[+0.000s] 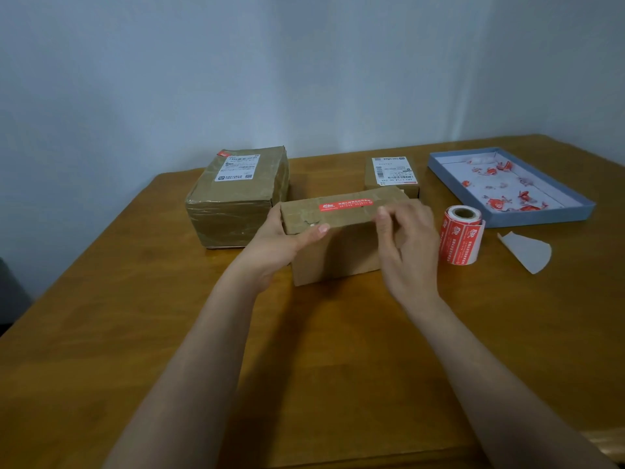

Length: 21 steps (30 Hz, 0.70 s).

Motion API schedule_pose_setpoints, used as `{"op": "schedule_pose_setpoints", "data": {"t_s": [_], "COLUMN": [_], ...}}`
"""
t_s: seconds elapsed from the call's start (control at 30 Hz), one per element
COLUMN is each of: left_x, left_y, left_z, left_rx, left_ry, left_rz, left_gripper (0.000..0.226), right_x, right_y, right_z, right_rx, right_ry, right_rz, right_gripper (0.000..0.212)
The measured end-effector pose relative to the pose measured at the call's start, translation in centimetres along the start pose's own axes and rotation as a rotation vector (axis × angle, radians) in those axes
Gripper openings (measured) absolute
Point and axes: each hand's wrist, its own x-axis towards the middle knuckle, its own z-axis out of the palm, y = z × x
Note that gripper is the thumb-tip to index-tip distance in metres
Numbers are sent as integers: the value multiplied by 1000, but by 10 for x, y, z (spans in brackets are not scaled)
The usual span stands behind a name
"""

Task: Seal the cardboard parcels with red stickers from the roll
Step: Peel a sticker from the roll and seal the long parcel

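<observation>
Wood table (135,316): L grip (287,236) curled on stickered parcel (338,245), R grip (406,245) loose, fingertips at its edge.

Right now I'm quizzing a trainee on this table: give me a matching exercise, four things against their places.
Things:
1. sticker roll
2. blue tray
3. big parcel
4. paper scrap

Places:
A. far left, near the wall
B. right of the roll, in front of the tray
C. far right corner
D. just right of the right hand

Pairs: 1-D, 2-C, 3-A, 4-B
</observation>
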Motion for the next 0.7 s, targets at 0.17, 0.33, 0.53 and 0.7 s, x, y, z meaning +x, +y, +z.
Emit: {"op": "schedule_pose_setpoints", "data": {"t_s": [0.17,0.33,0.53,0.7], "left_x": [-1,0,-3,-11], "left_y": [-2,-4,-6,3], "left_z": [0,1,2,13], "left_rx": [47,83,97,390], "left_ry": [-15,-24,23,46], "left_rz": [33,48,101,246], "left_gripper": [84,68,56,52], "right_x": [3,-1,0,13], "right_y": [15,21,19,9], "right_z": [-6,-8,-15,-18], "right_rx": [-55,74,-13,-253], "right_ry": [22,-27,-66,-309], "right_rz": [251,319,280,44], "right_gripper": [27,29,31,35]}}
